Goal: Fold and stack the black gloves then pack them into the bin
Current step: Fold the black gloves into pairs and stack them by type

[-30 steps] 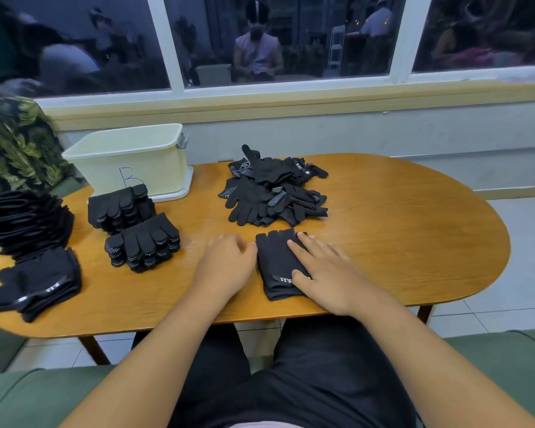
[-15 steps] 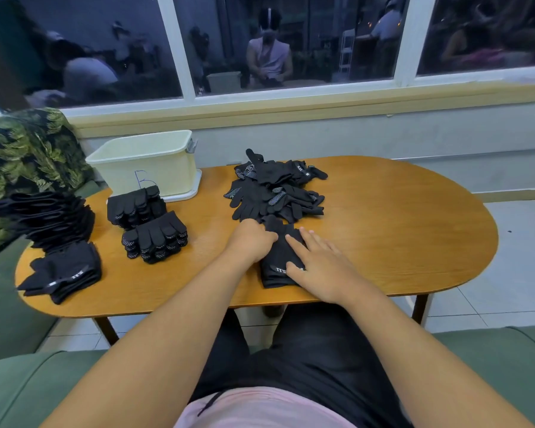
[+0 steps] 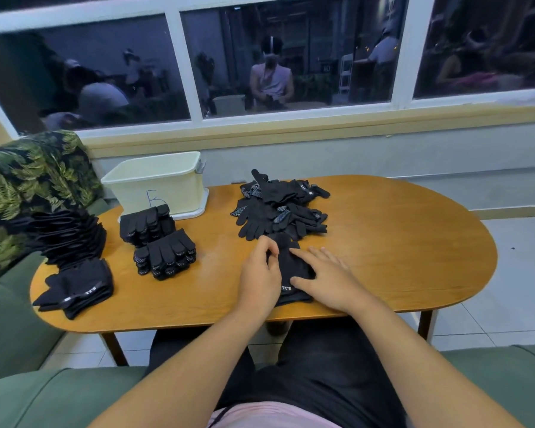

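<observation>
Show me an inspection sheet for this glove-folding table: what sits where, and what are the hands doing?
Surface: oval wooden table on dark legs.
Job's things: pale bin at the far left, inside hidden; loose glove pile mid-table; single glove at the near edge; rear folded stack in front of the bin; front folded stack just nearer; flat stack at the left end.
Clutter: tall black stack left of the table; its support cannot be seen.
Hands: left hand pinches the single glove's far end; right hand presses flat on it.
Cables: nothing seen.
Surroundings: green sofa, leaf-print cushion, window reflecting seated people.
</observation>
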Available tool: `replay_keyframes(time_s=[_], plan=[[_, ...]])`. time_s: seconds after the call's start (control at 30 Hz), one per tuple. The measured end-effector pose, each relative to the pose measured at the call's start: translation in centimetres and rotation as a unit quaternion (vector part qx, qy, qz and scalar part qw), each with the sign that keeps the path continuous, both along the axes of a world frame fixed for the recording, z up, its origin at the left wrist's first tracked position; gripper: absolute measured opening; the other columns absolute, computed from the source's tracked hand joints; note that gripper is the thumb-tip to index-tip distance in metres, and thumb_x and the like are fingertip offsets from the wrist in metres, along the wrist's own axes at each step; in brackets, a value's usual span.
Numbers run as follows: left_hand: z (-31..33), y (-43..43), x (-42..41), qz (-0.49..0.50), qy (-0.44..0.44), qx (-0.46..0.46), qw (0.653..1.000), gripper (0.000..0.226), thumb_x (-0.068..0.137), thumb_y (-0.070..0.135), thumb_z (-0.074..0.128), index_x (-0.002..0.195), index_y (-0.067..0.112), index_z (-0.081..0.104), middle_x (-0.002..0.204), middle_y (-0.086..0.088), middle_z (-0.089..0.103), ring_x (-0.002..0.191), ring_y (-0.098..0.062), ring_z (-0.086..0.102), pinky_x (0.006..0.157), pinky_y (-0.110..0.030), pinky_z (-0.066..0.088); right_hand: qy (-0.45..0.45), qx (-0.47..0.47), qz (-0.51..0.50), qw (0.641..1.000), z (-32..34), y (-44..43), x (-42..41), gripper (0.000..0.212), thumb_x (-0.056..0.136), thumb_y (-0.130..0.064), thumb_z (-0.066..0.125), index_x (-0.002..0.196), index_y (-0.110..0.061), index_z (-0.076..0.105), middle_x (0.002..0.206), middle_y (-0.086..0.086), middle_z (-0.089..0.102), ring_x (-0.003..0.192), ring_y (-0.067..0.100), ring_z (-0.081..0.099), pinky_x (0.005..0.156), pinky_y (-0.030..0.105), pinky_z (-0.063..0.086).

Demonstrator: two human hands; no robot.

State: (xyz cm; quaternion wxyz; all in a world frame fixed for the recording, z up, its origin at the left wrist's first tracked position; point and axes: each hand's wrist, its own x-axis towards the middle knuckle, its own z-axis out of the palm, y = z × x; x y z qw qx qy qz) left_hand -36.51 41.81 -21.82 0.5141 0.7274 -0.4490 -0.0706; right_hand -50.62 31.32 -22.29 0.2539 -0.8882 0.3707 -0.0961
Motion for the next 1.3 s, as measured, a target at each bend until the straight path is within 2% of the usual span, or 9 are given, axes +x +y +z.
replay_keyframes(time_s=[0.1,0.2,0.33,0.47,0.6,0.77,1.03,1.17,1.3], plan=[[0.7,0.5,0.0,-0.018,0.017,-0.034,0.999,0.033,0.108,0.007,0.049,0.102,0.037,0.060,0.099,0.013,0.066,0.087,-0.005,0.062,0.076,-0.026,0.049,-0.130,0.083,0.000,0.988,0.6,0.3,-0.1,0.080,0.090,-0.059,0.072,0.157,-0.065,0.028,0.171,-0.012,0.033,0.158,0.013,0.031,0.126,0.042,0.032],[2.4,1.4,0.3,-0.036,0.067,-0.089,0.993,0.036,0.110,0.006,0.048,0.113,0.036,0.067,0.117,0.015,0.070,0.113,-0.009,0.067,0.097,-0.037,0.057,-0.328,0.244,-0.010,0.913,1.6,1.2,0.5,0.080,0.090,-0.034,0.086,0.152,-0.060,0.043,0.156,-0.016,0.052,0.135,-0.006,0.052,0.103,0.021,0.051],[4.2,3.3,1.7,-0.043,0.143,-0.147,0.978,0.034,0.111,0.007,0.049,0.117,0.035,0.069,0.123,0.008,0.073,0.115,-0.022,0.071,0.098,-0.051,0.059,-0.462,0.394,0.024,0.794,2.2,2.5,2.1,0.075,0.092,-0.014,0.085,0.150,-0.050,0.052,0.149,0.008,0.063,0.136,0.025,0.063,0.111,0.054,0.054],[6.0,5.5,3.4,-0.033,0.185,-0.196,0.962,0.029,0.111,0.004,0.051,0.119,0.024,0.070,0.118,0.011,0.074,0.106,-0.013,0.073,0.085,-0.033,0.063,-0.499,0.435,0.041,0.748,4.0,4.9,4.3,0.059,0.097,0.002,0.073,0.142,-0.034,0.061,0.140,0.013,0.067,0.126,0.035,0.069,0.103,0.066,0.055],[6.6,7.3,6.1,-0.003,0.200,-0.219,0.955,0.032,0.110,0.002,0.052,0.120,0.024,0.073,0.120,0.009,0.075,0.113,-0.012,0.072,0.089,-0.029,0.061,-0.474,0.385,0.055,0.790,5.6,6.6,7.5,0.035,0.098,0.005,0.070,0.122,-0.020,0.076,0.131,0.010,0.072,0.120,0.033,0.073,0.095,0.053,0.063],[7.4,11.2,9.6,-0.008,0.213,-0.225,0.951,0.037,0.110,0.006,0.055,0.139,0.026,0.067,0.130,0.015,0.073,0.120,-0.005,0.069,0.090,-0.020,0.058,-0.422,0.286,0.083,0.856,7.6,8.8,12.1,0.050,0.098,0.003,0.071,0.132,-0.035,0.075,0.129,-0.008,0.076,0.119,0.015,0.073,0.099,0.042,0.062],[7.2,18.8,16.2,-0.038,0.185,-0.128,0.974,0.086,0.099,-0.007,0.067,0.163,0.038,0.030,0.125,0.055,0.055,0.127,0.014,0.057,0.094,-0.008,0.050,-0.372,0.316,0.145,0.861,9.1,12.4,20.5,0.059,0.102,0.002,0.067,0.149,-0.034,0.062,0.139,-0.008,0.070,0.122,0.010,0.070,0.102,0.040,0.061],[6.1,21.6,20.1,-0.017,0.193,-0.114,0.974,0.098,0.096,-0.006,0.073,0.167,0.039,0.024,0.147,0.039,0.052,0.142,0.005,0.049,0.113,-0.022,0.046,-0.340,0.372,0.168,0.847,8.7,14.4,24.2,0.060,0.100,-0.002,0.072,0.151,-0.032,0.059,0.137,-0.005,0.070,0.117,0.012,0.073,0.094,0.038,0.064],[6.1,23.9,23.5,0.007,0.211,-0.110,0.971,0.101,0.095,-0.007,0.072,0.168,0.038,0.020,0.156,0.026,0.047,0.140,0.000,0.054,0.110,-0.029,0.052,-0.265,0.375,0.207,0.864,8.9,15.3,27.7,0.076,0.091,-0.012,0.085,0.154,-0.042,0.054,0.138,-0.006,0.069,0.113,0.020,0.076,0.073,0.034,0.062]])
